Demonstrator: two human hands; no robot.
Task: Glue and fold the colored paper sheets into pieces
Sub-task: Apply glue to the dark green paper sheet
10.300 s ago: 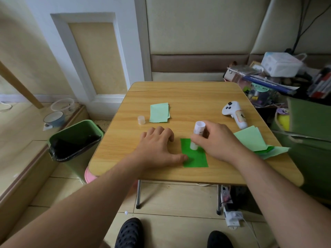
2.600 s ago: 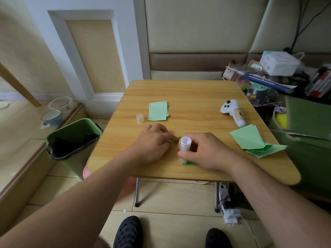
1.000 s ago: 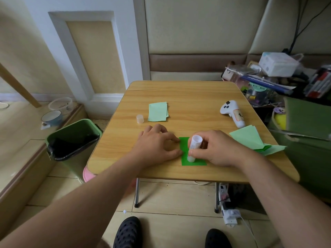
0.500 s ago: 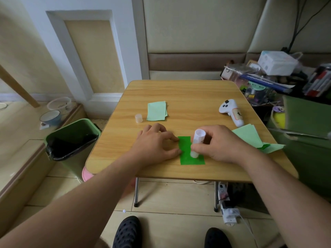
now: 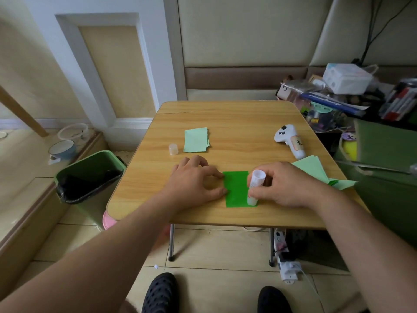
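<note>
At table front, right hand (image 5: 284, 185) grips glue stick (image 5: 255, 187) on green sheet (image 5: 236, 188); left hand (image 5: 194, 181), fingers relaxed, pins its edge. Finished pieces (image 5: 195, 139) lie beyond; stack (image 5: 313, 171) remains.

Small light-wood folding table with rounded corners (image 5: 225, 114) on thin metal legs, standing on pale beige floor tiles (image 5: 214, 247). Straight beyond the hands, cream padded wall panels with a brown band (image 5: 246, 77). Beyond and left of the hands, white wall with a framed beige inset panel (image 5: 117, 71). Well left, a raised wooden step (image 5: 27, 177) — soft, even daylight throughout.
</note>
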